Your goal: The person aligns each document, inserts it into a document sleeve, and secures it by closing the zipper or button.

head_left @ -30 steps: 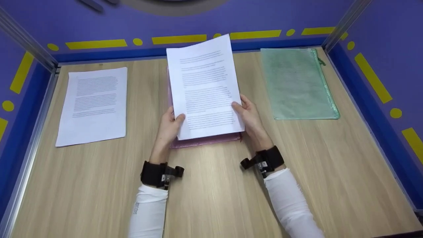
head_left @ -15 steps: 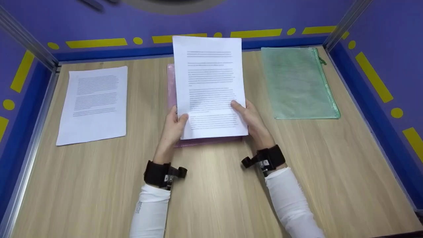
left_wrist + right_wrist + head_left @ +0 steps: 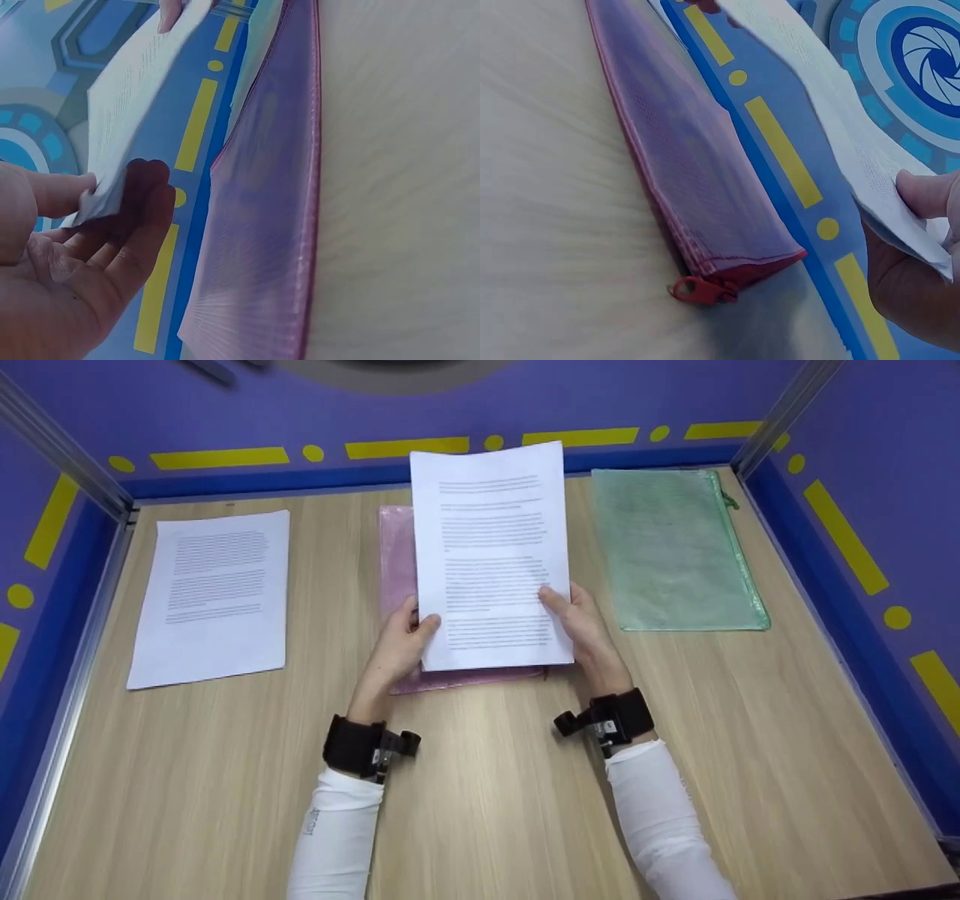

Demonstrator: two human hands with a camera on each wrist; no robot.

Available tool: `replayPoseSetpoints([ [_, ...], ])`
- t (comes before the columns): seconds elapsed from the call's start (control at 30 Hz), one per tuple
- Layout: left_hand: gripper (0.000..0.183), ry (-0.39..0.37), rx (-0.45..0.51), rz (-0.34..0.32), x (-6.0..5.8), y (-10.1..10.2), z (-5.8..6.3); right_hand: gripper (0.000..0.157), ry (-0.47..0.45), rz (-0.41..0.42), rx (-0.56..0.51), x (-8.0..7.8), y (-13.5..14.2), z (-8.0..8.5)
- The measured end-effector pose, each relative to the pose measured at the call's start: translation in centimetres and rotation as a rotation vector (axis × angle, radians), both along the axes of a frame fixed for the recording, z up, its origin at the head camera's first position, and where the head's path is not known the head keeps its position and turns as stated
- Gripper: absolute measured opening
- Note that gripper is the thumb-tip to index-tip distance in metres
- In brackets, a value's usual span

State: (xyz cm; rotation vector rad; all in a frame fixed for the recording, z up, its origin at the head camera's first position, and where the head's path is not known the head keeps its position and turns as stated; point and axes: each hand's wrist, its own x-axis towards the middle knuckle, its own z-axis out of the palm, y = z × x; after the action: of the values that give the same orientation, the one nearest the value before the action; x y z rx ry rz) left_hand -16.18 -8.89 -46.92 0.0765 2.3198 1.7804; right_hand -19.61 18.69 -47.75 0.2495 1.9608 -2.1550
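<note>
Held paper stack (image 3: 491, 547) shifts to R vs earlier, so more of pink zip pouch (image 3: 396, 555) shows at L. L hand (image 3: 397, 649) pinches stack's lower L edge, thumb on top, fingers curled behind; R hand (image 3: 589, 631) grips R edge same way, slightly higher. Stack up off tbl (image 3: 465, 795), over pouch, not touching. Other printed sheets (image 3: 214, 649) far L, green pouch (image 3: 682, 555) on R.
</note>
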Motion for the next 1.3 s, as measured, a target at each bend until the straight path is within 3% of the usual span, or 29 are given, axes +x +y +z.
replayPoseSetpoints([
  [0.23,0.046,-0.017,-0.145,-0.047,-0.2,-0.5,0.0,0.041,0.02,-0.049,0.003,-0.2,1.7,0.1],
  [0.5,0.05,0.002,-0.487,-0.129,-0.1,-0.6,-0.4,0.043,0.05,-0.062,-0.029,-0.3,3.1,0.2],
  [0.67,0.054,-0.009,-0.649,-0.217,0.0,-0.5,-0.6,0.043,0.036,-0.112,-0.053,-0.5,3.8,0.2],
  [0.87,0.061,0.007,-0.733,-0.291,0.0,-0.5,-1.1,0.042,0.017,-0.136,-0.066,-0.6,4.3,0.1],
  [1.3,0.058,0.043,-0.794,-0.274,0.1,-1.4,-1.3,0.043,-0.033,-0.149,-0.101,-0.6,5.4,0.2],
])
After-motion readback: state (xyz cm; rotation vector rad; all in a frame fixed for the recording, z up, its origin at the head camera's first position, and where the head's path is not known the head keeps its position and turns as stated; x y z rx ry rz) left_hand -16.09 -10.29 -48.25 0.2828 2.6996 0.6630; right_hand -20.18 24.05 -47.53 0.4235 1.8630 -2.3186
